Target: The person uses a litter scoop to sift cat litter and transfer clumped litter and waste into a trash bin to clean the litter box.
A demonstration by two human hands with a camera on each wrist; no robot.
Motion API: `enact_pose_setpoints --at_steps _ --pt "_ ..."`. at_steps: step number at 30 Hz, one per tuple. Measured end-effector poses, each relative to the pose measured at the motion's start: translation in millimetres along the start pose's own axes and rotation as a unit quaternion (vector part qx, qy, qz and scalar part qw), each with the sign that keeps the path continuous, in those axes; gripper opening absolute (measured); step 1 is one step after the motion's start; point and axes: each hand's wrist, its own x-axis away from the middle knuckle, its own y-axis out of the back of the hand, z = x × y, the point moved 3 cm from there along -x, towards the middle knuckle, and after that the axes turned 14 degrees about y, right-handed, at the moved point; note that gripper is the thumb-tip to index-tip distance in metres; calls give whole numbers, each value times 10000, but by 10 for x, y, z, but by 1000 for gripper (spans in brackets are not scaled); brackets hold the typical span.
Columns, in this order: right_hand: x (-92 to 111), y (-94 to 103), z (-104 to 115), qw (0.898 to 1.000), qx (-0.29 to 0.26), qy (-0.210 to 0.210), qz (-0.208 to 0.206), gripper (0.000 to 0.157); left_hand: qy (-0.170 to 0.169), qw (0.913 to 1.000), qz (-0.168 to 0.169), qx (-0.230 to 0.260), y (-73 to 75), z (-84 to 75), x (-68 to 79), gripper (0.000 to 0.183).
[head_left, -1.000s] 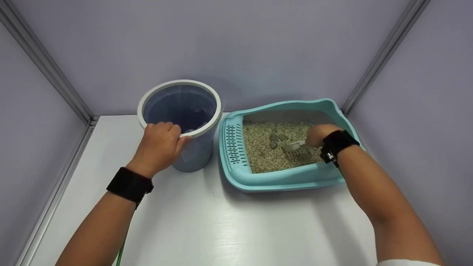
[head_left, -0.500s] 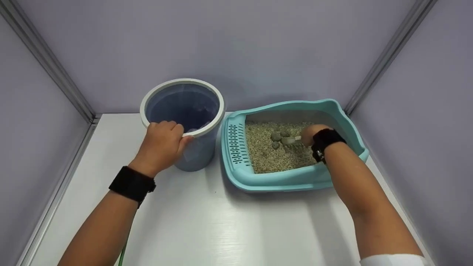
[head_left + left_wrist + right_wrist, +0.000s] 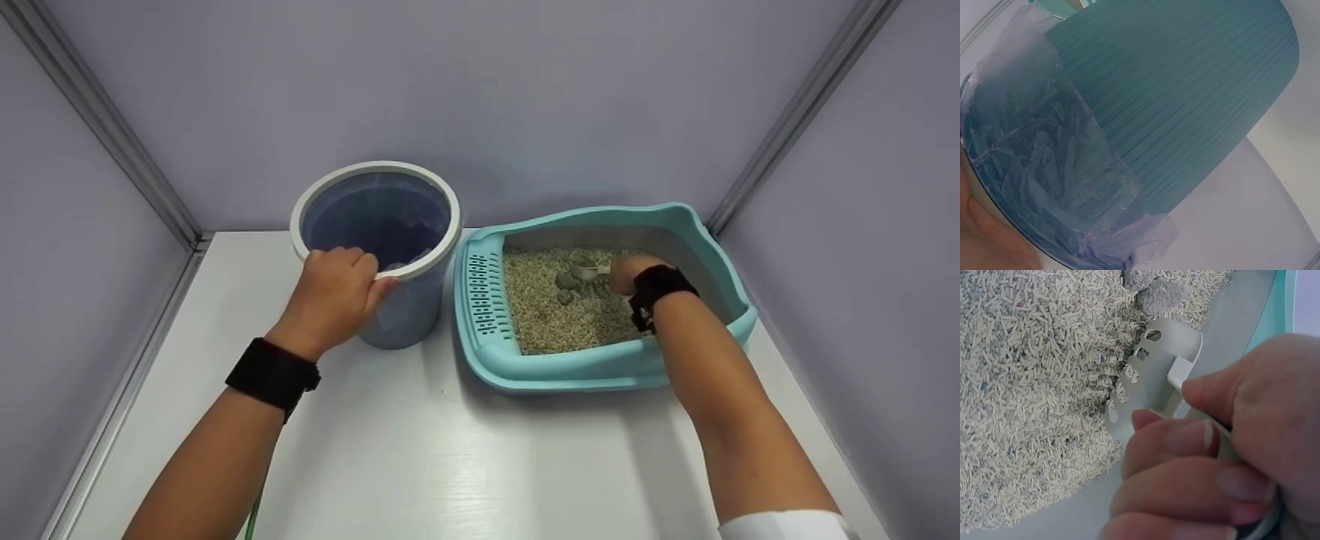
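Scoop [image 3: 585, 274] lies in litter [image 3: 547, 326] inside turquoise tray [image 3: 585, 370], right hand [image 3: 631, 274] gripping it; grey clumps [image 3: 566, 281] sit just beside. Left hand [image 3: 336, 294] grips blue bin's [image 3: 405, 315] white rim [image 3: 382, 166]; wall [image 3: 480, 90] stands behind.

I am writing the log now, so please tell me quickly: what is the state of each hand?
Left hand: closed, holding the blue bin by its white rim.
Right hand: closed, holding the pale scoop.
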Motion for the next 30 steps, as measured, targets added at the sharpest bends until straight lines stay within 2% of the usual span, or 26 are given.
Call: enact_pose_setpoints --at_steps 1,2,3,6,7,11,14,18,20,23,26,30 --pt "8 -1 -16 9998 -145 -71 -106 48 -12 10000 -16 10 1 -3 -2 42" --pt "20 -3 -34 9978 -553 -196 -296 47 -22 10000 -35 23 1 -3 -4 42" --pt "33 -4 -62 9886 -1308 -368 -650 44 -29 10000 -47 30 0 -3 -6 42" --pt "72 -11 -113 9677 -2149 -493 -1223 39 -46 10000 -82 32 -3 -4 -8 41" --pt "87 -10 -122 9643 -2244 -491 -1314 39 -47 10000 -82 23 -6 -5 -8 41" --pt "162 16 -123 9633 -2268 -426 -1371 42 -24 10000 -56 18 -15 -3 -8 41" --pt "240 66 -87 9767 -1791 -317 -1141 45 -8 10000 -62 43 -13 2 0 41" --pt "381 118 -21 9896 -1137 -225 -848 45 -48 9999 -136 57 -4 0 14 42" --pt "470 122 16 9893 -1086 -259 -939 43 -57 9999 -144 53 5 -2 25 42" --pt "595 93 71 9854 -994 -238 -1359 39 -52 9999 -128 34 8 4 28 42" --pt "721 9 127 9719 -1345 -353 -1898 38 -43 9999 -136 17 12 10 25 42" --pt "855 -120 201 9365 -2422 -744 -2425 42 -51 9998 -201 -9 20 19 10 41"
